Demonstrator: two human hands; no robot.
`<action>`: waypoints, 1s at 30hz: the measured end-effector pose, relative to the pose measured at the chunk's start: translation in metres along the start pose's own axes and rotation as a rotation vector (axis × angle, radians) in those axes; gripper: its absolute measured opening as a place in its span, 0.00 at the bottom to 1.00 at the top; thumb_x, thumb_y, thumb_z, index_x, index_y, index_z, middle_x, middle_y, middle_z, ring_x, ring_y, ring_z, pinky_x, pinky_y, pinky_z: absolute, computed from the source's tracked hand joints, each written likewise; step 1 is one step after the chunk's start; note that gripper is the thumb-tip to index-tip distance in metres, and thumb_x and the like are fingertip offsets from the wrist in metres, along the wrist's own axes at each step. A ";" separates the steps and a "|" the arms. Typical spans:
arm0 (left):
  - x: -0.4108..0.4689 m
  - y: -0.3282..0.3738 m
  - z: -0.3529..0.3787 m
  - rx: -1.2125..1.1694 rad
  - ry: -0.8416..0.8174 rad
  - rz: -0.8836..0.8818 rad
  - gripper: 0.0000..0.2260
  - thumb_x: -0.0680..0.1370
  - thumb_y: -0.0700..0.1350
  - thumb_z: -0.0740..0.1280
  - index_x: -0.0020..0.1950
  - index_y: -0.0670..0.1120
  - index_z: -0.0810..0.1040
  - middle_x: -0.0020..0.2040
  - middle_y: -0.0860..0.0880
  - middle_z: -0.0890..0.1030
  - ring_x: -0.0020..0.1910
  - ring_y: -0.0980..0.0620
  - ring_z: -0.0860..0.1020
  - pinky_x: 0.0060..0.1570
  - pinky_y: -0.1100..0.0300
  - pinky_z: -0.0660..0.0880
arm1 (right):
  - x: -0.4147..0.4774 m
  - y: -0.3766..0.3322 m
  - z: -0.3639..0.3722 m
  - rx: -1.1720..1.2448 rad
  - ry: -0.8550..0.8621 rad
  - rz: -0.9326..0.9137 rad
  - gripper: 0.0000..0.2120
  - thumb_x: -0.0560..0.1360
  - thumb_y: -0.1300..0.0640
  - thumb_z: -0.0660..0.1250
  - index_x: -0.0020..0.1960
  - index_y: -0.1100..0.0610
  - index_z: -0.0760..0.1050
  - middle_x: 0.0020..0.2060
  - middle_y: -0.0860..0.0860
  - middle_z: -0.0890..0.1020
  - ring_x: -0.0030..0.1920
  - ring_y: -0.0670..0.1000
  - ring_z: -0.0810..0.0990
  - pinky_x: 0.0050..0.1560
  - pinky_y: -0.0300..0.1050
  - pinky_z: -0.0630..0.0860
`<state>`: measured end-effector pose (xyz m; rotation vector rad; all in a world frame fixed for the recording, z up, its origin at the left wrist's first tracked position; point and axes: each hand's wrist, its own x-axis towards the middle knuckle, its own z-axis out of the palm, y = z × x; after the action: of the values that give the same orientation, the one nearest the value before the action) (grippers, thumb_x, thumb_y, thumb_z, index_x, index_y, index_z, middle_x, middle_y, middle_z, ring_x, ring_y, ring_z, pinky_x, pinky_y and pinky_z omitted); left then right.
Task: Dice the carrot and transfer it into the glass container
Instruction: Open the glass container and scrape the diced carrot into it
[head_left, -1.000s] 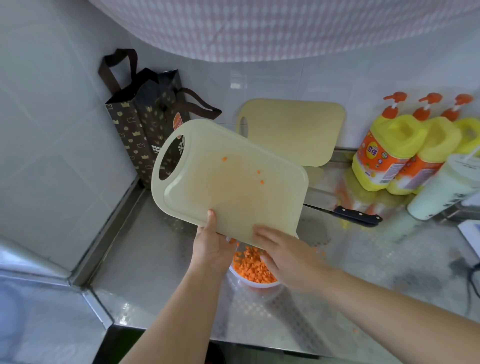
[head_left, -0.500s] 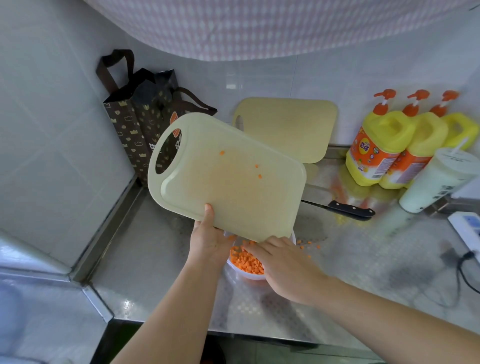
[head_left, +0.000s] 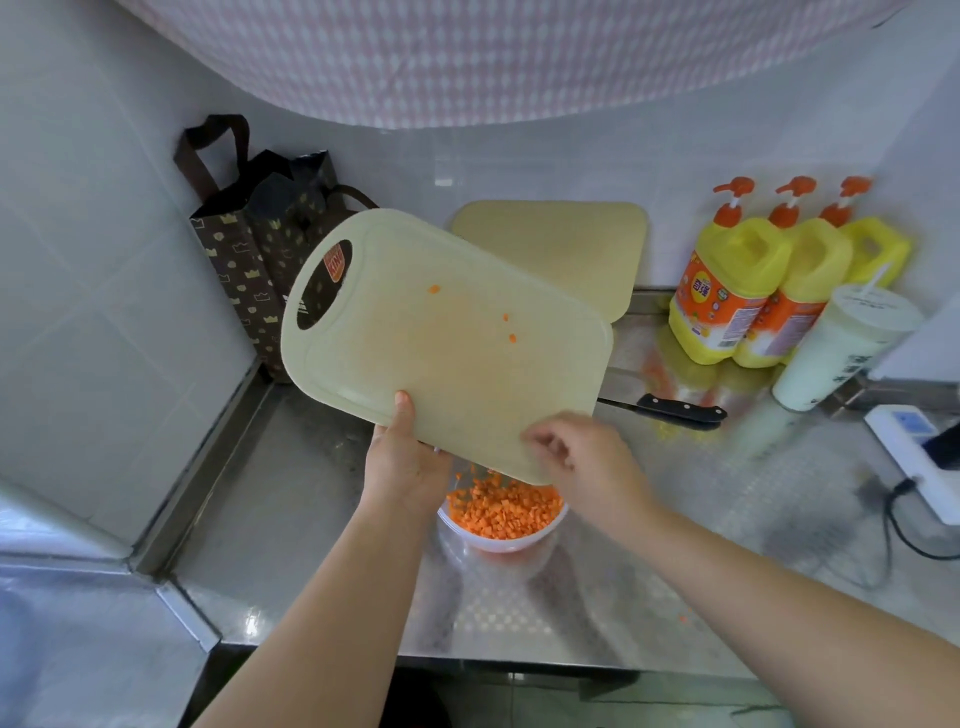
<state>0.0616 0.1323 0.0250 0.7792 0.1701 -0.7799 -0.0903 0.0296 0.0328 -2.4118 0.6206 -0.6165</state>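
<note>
A cream cutting board (head_left: 447, 353) is tilted over a glass container (head_left: 498, 544) on the steel counter. The container is full of diced carrot (head_left: 504, 512). My left hand (head_left: 405, 462) grips the board's lower edge, thumb on top. My right hand (head_left: 587, 462) is blurred at the board's lower right corner, with its fingers against the surface just above the container. Three small carrot bits (head_left: 434, 289) cling to the upper part of the board.
A black-handled knife (head_left: 675, 410) lies behind the board. A second board (head_left: 556, 249) leans on the wall. Yellow pump bottles (head_left: 737, 291) and a lidded cup (head_left: 841, 348) stand at the right, a dark gift bag (head_left: 249, 249) at the left, a power strip (head_left: 914, 452) far right.
My right hand has come up from the container's rim onto the board's lower right corner. More of the diced carrot in the container now shows. The board stays tilted in my left hand.
</note>
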 end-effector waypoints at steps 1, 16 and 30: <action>0.002 -0.002 0.004 0.000 -0.011 -0.010 0.15 0.83 0.47 0.57 0.69 0.49 0.68 0.62 0.47 0.78 0.53 0.47 0.78 0.32 0.52 0.80 | 0.005 0.002 -0.009 0.058 0.113 0.076 0.07 0.74 0.63 0.68 0.51 0.58 0.80 0.46 0.49 0.79 0.46 0.48 0.77 0.47 0.37 0.71; 0.007 -0.138 0.089 0.440 -0.164 -0.310 0.13 0.81 0.47 0.61 0.64 0.44 0.72 0.60 0.43 0.80 0.56 0.43 0.79 0.60 0.41 0.73 | -0.067 0.099 -0.076 0.457 0.716 1.075 0.25 0.74 0.63 0.66 0.70 0.58 0.65 0.65 0.56 0.72 0.65 0.57 0.71 0.66 0.53 0.68; -0.018 -0.266 0.092 0.645 -0.072 -0.527 0.08 0.82 0.41 0.59 0.61 0.43 0.71 0.55 0.41 0.79 0.51 0.42 0.78 0.54 0.44 0.75 | -0.132 0.144 -0.091 -0.164 -0.196 0.960 0.27 0.76 0.50 0.60 0.73 0.47 0.57 0.74 0.52 0.57 0.71 0.59 0.56 0.67 0.52 0.61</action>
<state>-0.1467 -0.0407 -0.0527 1.3391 0.0540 -1.3945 -0.2855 -0.0400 -0.0267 -1.9301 1.6146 0.0831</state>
